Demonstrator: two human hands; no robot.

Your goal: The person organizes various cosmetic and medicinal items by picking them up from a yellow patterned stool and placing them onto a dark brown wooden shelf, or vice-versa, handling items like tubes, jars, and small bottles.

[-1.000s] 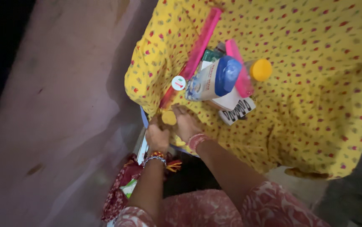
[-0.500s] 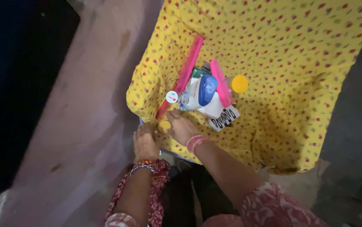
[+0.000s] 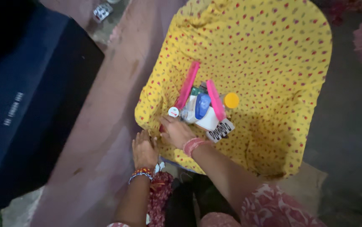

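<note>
Near: left hand (image 3: 144, 148) lies flat, fingers open, on near-left edge of yellow cloth (image 3: 273, 63). Right hand (image 3: 176, 131) just beside it, fingers spread on cloth, holds nothing visible. Farther: pink ruler (image 3: 187, 85), blue-capped bottle (image 3: 200, 106), yellow cap (image 3: 231, 100).

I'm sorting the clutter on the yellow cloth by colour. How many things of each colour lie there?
Pink: 2, the long pink case and the pink comb
Blue-capped white bottle: 1
Yellow-capped bottle: 1
White round lid: 1
White box: 1
Total: 6
</note>
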